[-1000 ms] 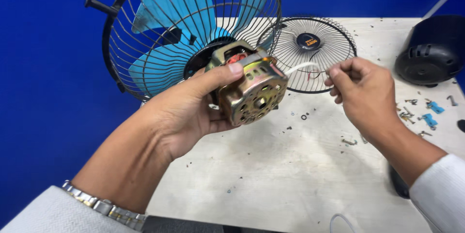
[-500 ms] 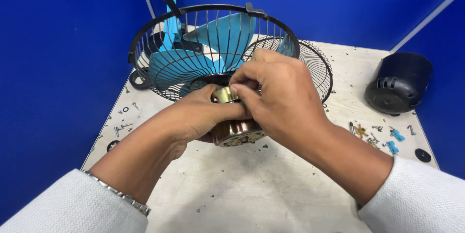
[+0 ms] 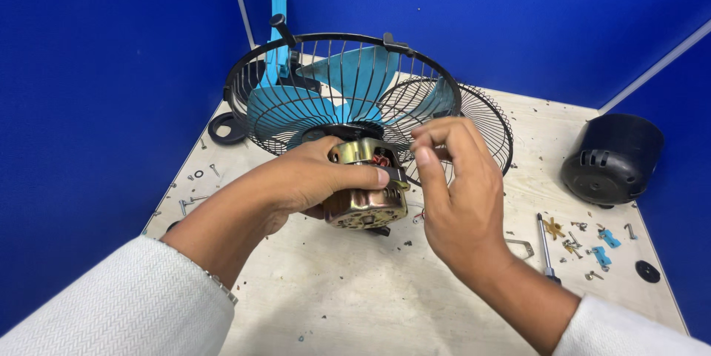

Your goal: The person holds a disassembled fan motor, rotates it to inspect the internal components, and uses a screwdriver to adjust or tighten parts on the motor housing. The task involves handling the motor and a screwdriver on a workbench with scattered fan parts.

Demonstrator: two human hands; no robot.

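My left hand (image 3: 307, 182) grips a brass-coloured fan motor (image 3: 366, 197) with red windings, holding it just above the table. My right hand (image 3: 455, 193) hovers just right of the motor with its fingers curled and pinched near the motor's top edge; whether it holds a wire there is hidden. Behind the motor lies a black wire fan guard (image 3: 333, 67) with a light blue fan blade (image 3: 348, 78) inside it. A second, flatter wire guard (image 3: 481, 123) lies behind my right hand.
A black motor cover (image 3: 615, 160) stands at the right. A screwdriver (image 3: 546, 245), small blue parts (image 3: 603, 249) and loose screws lie on the worn white table (image 3: 370, 297). More screws (image 3: 194, 193) and a black ring (image 3: 226, 128) lie at the left. Blue walls close in the table.
My right hand has lifted off the motor and now sits beside it with the fingers pinched. The view has shifted, and the motor stays in my left hand.
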